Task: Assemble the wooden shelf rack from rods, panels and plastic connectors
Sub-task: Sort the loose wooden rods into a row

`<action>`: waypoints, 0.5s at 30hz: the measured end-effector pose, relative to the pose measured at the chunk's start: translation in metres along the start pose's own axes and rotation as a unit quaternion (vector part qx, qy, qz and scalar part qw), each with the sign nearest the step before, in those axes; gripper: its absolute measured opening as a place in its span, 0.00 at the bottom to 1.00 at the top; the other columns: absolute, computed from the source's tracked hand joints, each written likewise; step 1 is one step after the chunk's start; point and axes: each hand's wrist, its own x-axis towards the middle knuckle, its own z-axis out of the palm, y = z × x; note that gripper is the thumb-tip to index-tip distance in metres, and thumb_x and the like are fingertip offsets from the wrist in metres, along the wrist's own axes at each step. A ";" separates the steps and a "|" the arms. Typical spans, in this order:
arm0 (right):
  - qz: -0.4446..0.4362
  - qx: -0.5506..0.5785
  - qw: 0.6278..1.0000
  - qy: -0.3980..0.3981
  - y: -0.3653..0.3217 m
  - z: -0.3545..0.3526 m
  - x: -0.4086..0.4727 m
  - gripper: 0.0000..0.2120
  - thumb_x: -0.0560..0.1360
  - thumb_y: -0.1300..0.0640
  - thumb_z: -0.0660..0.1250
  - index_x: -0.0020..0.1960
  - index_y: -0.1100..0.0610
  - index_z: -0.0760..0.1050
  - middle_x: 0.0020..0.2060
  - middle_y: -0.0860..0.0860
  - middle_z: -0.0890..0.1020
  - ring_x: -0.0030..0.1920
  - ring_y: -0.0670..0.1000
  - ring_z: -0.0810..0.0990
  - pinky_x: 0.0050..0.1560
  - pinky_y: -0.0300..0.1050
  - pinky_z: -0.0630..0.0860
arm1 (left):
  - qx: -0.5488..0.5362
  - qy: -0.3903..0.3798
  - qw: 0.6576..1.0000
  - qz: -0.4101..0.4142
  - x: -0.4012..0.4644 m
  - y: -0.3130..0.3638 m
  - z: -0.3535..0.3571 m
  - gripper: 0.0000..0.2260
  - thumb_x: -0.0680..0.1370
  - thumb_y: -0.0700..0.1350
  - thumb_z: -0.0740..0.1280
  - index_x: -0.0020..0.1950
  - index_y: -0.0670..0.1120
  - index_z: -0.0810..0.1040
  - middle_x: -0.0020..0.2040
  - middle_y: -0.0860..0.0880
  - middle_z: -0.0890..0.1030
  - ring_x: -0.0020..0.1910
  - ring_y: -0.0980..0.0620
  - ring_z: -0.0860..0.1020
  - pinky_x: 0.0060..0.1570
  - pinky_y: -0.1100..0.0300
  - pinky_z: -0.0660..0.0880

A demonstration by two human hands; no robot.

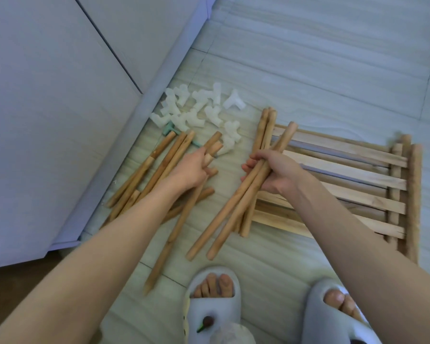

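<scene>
Slippered feet (212,294) at 6 o'clock; right hand (274,173) clasps a rod bundle (236,207), left hand (196,167) pinches one loose rod (176,227): sorting step; connectors (196,108) likely next.

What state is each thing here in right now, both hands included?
Left hand: gripping one rod from the floor pile.
Right hand: holding a bundle of rods, tilted.
Loose rods: lying scattered on the floor.
Plastic connectors: heaped loose, unattached.
Slatted panels: stacked flat on the floor.

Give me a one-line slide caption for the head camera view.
Right hand grips a bundle of rods while left hand picks at loose rods beside white connectors.
</scene>
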 end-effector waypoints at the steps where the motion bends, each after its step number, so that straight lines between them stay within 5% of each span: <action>1: -0.001 0.004 1.000 0.004 0.003 0.003 0.001 0.05 0.78 0.62 0.61 0.43 0.60 0.72 0.31 0.54 0.75 0.36 0.52 0.79 0.50 0.57 0.76 | -0.009 -0.005 1.000 0.006 0.000 0.000 -0.003 0.21 0.76 0.44 0.67 0.68 0.46 0.68 0.58 0.45 0.77 0.58 0.45 0.75 0.52 0.60 0.68; 4: -0.002 0.020 1.000 0.017 0.008 0.010 0.004 0.05 0.78 0.61 0.60 0.43 0.59 0.71 0.32 0.54 0.75 0.37 0.51 0.79 0.49 0.57 0.74 | -0.004 -0.039 0.999 0.017 -0.004 0.002 -0.005 0.21 0.75 0.43 0.69 0.67 0.46 0.69 0.58 0.46 0.77 0.59 0.46 0.74 0.51 0.63 0.65; 7: 0.004 0.029 0.999 0.031 0.010 0.012 0.005 0.06 0.79 0.60 0.60 0.43 0.59 0.71 0.33 0.54 0.75 0.37 0.51 0.79 0.40 0.53 0.73 | -0.075 -0.079 0.994 -0.001 -0.007 -0.001 0.003 0.11 0.73 0.40 0.72 0.52 0.46 0.74 0.50 0.48 0.78 0.54 0.48 0.76 0.49 0.62 0.68; 10: 0.020 0.029 0.999 0.029 0.019 0.015 0.006 0.07 0.79 0.59 0.60 0.43 0.60 0.71 0.35 0.55 0.76 0.39 0.52 0.79 0.43 0.52 0.73 | -0.135 -0.116 0.983 -0.037 -0.006 -0.007 0.009 0.09 0.71 0.41 0.74 0.46 0.45 0.76 0.50 0.46 0.81 0.52 0.49 0.78 0.55 0.56 0.73; 15: 0.045 0.008 0.999 0.030 0.042 0.024 0.011 0.05 0.79 0.59 0.59 0.46 0.59 0.71 0.40 0.55 0.77 0.50 0.53 0.75 0.54 0.54 0.70 | -0.210 -0.144 0.965 -0.066 -0.008 -0.024 0.020 0.14 0.72 0.38 0.73 0.55 0.41 0.77 0.56 0.50 0.79 0.55 0.52 0.78 0.55 0.61 0.72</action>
